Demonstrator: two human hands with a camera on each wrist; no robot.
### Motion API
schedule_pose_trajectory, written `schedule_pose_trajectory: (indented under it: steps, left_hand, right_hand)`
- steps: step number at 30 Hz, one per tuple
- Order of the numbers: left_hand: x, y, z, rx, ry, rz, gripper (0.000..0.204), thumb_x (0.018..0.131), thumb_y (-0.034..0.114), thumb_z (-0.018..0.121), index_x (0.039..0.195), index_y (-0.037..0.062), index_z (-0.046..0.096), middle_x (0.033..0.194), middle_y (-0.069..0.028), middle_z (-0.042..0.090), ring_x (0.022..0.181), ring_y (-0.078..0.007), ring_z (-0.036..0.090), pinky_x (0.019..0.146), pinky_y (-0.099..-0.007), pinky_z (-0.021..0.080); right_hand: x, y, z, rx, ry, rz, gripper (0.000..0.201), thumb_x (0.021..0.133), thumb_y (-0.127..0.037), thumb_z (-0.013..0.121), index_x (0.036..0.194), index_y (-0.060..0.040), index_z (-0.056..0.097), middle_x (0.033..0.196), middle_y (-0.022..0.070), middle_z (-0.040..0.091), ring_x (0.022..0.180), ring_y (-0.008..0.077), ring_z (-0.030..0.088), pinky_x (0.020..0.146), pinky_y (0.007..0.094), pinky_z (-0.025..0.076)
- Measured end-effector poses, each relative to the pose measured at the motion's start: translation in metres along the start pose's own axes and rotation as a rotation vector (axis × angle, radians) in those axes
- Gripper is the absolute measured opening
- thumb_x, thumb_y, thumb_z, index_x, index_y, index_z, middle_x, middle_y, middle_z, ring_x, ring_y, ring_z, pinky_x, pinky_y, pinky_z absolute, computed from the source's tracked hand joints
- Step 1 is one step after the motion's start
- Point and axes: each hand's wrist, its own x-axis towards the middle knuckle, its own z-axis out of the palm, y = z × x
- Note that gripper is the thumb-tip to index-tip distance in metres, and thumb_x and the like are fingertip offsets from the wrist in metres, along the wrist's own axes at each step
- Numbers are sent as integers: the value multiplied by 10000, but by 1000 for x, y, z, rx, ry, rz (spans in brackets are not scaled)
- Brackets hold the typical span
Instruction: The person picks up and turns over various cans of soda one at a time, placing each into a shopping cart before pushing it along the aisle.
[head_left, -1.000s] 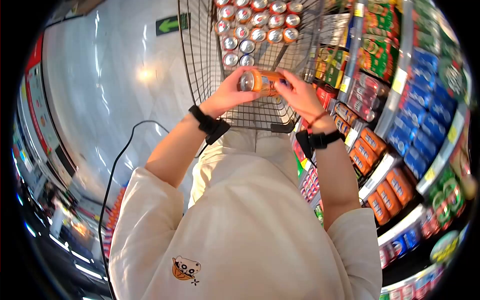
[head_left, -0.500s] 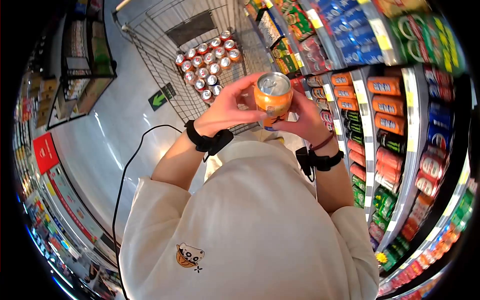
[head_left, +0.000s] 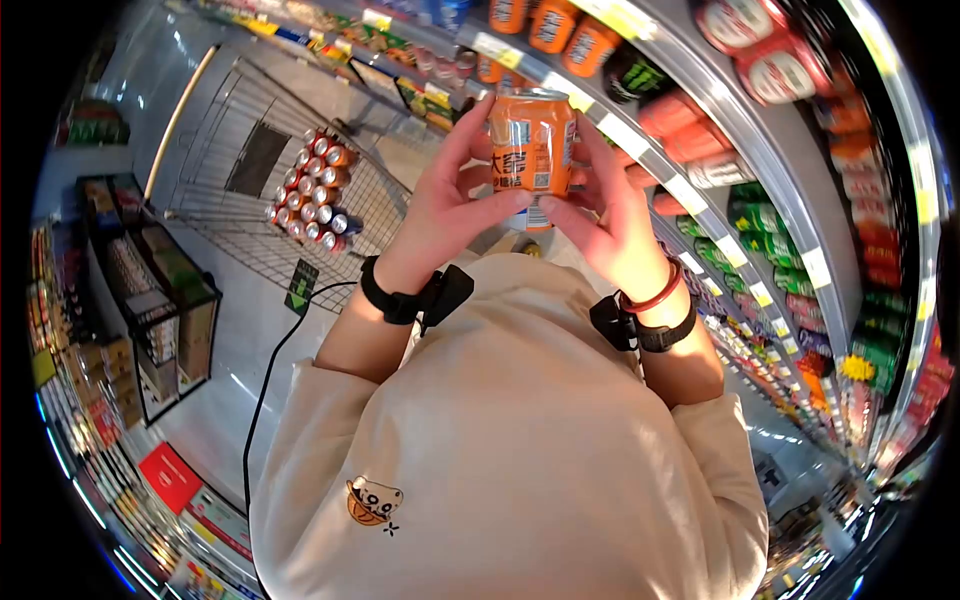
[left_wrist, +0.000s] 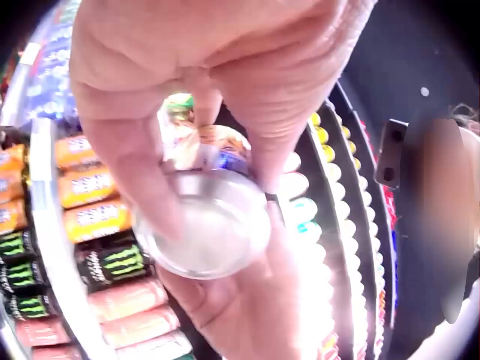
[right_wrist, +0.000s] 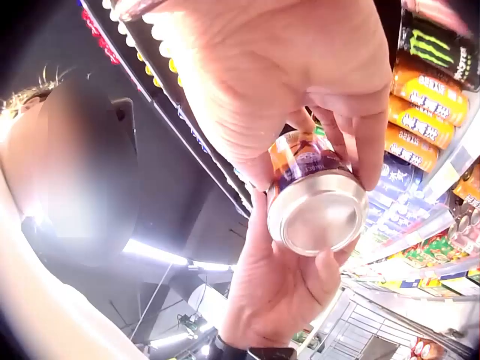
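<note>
At the far left stands a dark display rack (head_left: 150,300) with packed goods, and nearer, at the near left, is a red sign (head_left: 170,478). To the right of the rack, on the far side, is a wire shopping cart (head_left: 222,212); a cluster of cans (head_left: 315,190) sits in it, silver tops showing. A green floor sign (head_left: 301,286) lies just on the near side of the cart, and a black cable (head_left: 262,400) runs down past it towards the near left.

Next comes the left hand (head_left: 435,215), with a black strap (head_left: 395,300) at its wrist. It grips the left side of an orange can (head_left: 533,145), its thumb across the lower front. The can is held between the two hands, in front of the light shirt (head_left: 520,430), with its dark lettering facing the person; the wrist views show its silver base. The right hand (head_left: 615,220) grips the can's right side, thumb also low on the front, and wears a red bracelet (head_left: 655,292) beside its strap.

On the right are store shelves (head_left: 690,195), holding orange cans (head_left: 553,25) at the far side, then a black can (head_left: 632,78), with green cans (head_left: 757,217) nearer
</note>
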Motion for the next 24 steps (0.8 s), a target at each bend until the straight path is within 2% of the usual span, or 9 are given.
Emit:
schedule_pose_trajectory:
  steps: [5,7,11,14,17,18,21,23,24]
  left_hand:
    - [4,15,75,122,-151,188,904,731,55,862,1517,95,416,1321,-116,552,1098,-189,620,843,-336,581]
    - [7,20,97,536,-224,541,815,701,42,869,1438,68,522,1392,-161,515,1111,-231,626,847,-342,588]
    - [22,13,134,517,-317,851,619,739,44,836,1323,50,630,1418,-218,494,1147,-307,618,899,-359,579]
    - [23,19,153,464,-373,848,549,795,121,814,1305,20,636,1433,-248,485,1217,-352,592,946,-388,543]
    - [28,29,165,543,-436,825,600,814,229,817,1322,-14,611,1452,-261,478,1276,-384,562,998,-409,496]
    - [30,34,171,542,-438,801,621,808,240,822,1329,-19,603,1445,-264,490,1272,-380,566,1002,-405,494]
    - [37,36,184,582,-484,805,713,742,239,874,1336,-33,589,1424,-268,524,1248,-373,588,1005,-403,497]
    - [32,38,200,687,-357,601,882,700,251,896,1430,-31,491,1436,-226,533,1325,-347,523,1095,-429,409]
    - [37,37,200,743,-357,702,951,631,218,933,1424,-56,484,1421,-204,554,1292,-330,549,1080,-417,424]
  right_hand:
    - [-35,-18,-72,403,76,-10,738,933,24,526,1584,-8,178,1355,156,568,1195,235,604,965,354,511]
    - [-50,-16,-95,648,125,31,691,950,-35,477,1576,8,189,1355,151,572,1193,218,599,945,326,512]
    - [-74,-18,-129,617,70,-60,748,947,-185,534,1573,18,177,1476,160,472,1301,238,527,1044,363,454]
    - [-79,-17,-136,649,65,-269,809,941,-234,574,1587,-11,140,1534,156,403,1355,256,483,1085,385,425]
    - [-85,-8,-144,644,119,-250,874,936,-303,627,1597,-44,117,1546,149,386,1364,254,477,1085,383,429]
    - [-88,-9,-145,688,120,-219,862,954,-351,626,1598,-64,130,1540,142,395,1360,242,479,1064,365,446]
    - [-91,-23,-153,934,198,34,586,1060,-359,434,1543,-79,257,1321,118,589,1006,180,685,666,297,598]
    - [-94,-23,-162,949,173,63,530,1072,-374,392,1504,-79,310,1210,111,636,869,175,691,592,293,585]
    - [-96,-23,-164,959,134,98,493,1084,-389,350,1466,-78,362,1099,104,683,732,170,698,519,288,572]
